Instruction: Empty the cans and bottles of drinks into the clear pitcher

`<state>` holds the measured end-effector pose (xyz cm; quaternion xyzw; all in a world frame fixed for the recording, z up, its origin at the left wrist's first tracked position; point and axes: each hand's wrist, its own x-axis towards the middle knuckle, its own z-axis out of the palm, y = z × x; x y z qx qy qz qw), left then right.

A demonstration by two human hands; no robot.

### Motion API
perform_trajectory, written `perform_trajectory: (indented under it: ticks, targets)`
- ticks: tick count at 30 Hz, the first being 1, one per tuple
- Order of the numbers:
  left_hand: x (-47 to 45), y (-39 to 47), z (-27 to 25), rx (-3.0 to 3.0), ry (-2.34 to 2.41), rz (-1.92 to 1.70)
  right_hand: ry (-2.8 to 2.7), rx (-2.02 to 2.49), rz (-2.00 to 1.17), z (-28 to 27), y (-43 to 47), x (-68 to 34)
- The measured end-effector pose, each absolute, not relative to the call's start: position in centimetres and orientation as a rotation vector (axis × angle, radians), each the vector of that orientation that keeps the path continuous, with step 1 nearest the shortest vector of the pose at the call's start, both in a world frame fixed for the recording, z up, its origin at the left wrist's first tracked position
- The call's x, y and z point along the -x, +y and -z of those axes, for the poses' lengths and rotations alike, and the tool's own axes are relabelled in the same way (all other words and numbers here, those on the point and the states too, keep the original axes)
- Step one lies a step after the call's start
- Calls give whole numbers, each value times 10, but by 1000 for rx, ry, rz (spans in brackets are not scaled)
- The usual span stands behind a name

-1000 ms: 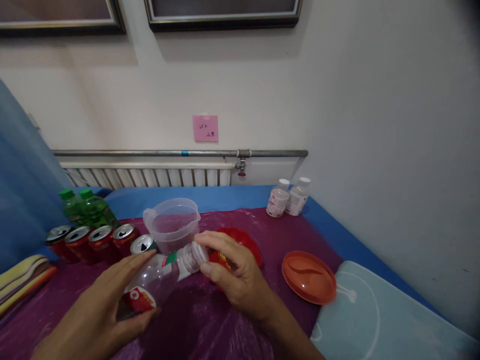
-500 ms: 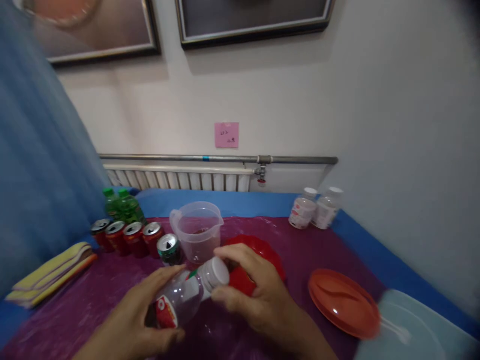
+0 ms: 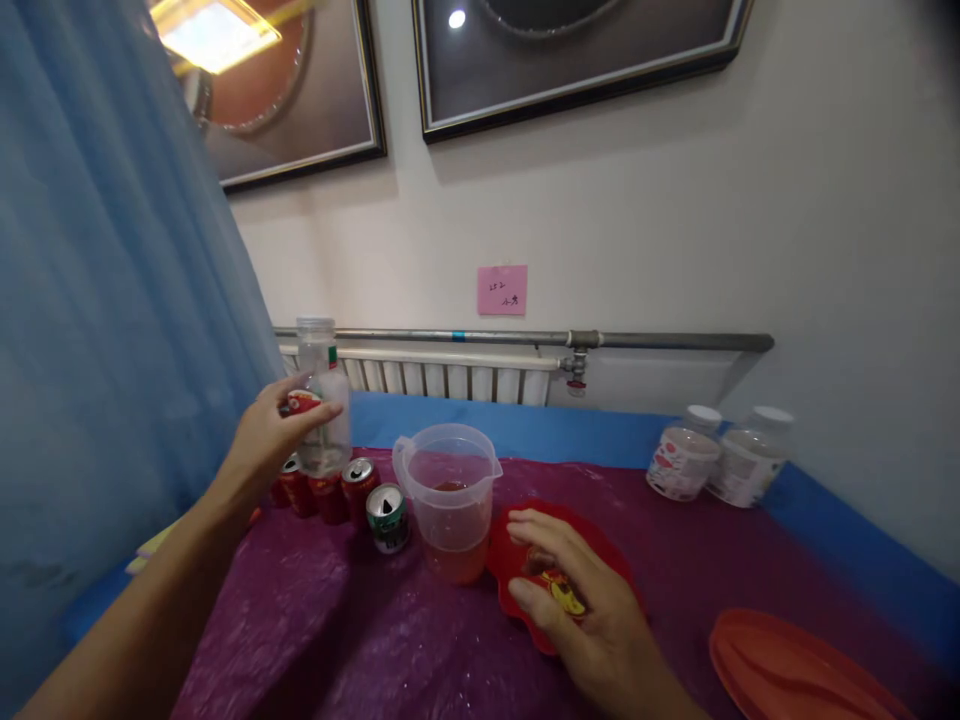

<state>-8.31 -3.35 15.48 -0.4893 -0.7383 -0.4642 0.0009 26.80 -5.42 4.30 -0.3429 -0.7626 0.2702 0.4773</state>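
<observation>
My left hand (image 3: 281,425) grips a clear plastic bottle (image 3: 328,415) with a red label. The bottle is upright, with a whitish top, raised at the left in front of the radiator and overlapping the red cans (image 3: 361,490) in view. My right hand (image 3: 574,600) hovers over a red scalloped plate (image 3: 517,590), fingers apart and holding nothing. Yellow markings show on the plate between thumb and fingers. Between the hands stands a translucent measuring jug (image 3: 454,505) with some reddish liquid in its lower part. A green opened can (image 3: 388,518) stands beside the jug.
Two white-capped clear jars (image 3: 684,455) stand at the back right. An orange oval dish (image 3: 795,665) lies at the lower right. A blue curtain (image 3: 127,300) hangs on the left, above a partly hidden yellow cloth (image 3: 154,545). The purple sheet (image 3: 420,660) covers the table.
My left hand has carried the bottle from the front middle up to the back left and turned it upright. My right hand has let go of its cap end. The view has shifted.
</observation>
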Motion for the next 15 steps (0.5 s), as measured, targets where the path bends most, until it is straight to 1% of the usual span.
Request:
perform_trajectory:
  ticks: [4,9,15]
  targets:
    - [86,13,-144,1444,-2391,1385,-1886,847,-612,-34,-49,-273]
    - [93,54,-117,1438,-2575,1094,-1919,880,-591,-25,-46,-278]
    - [103,80,-86,1457,-2736,772,-1973,883,-636,-23,-46,-277]
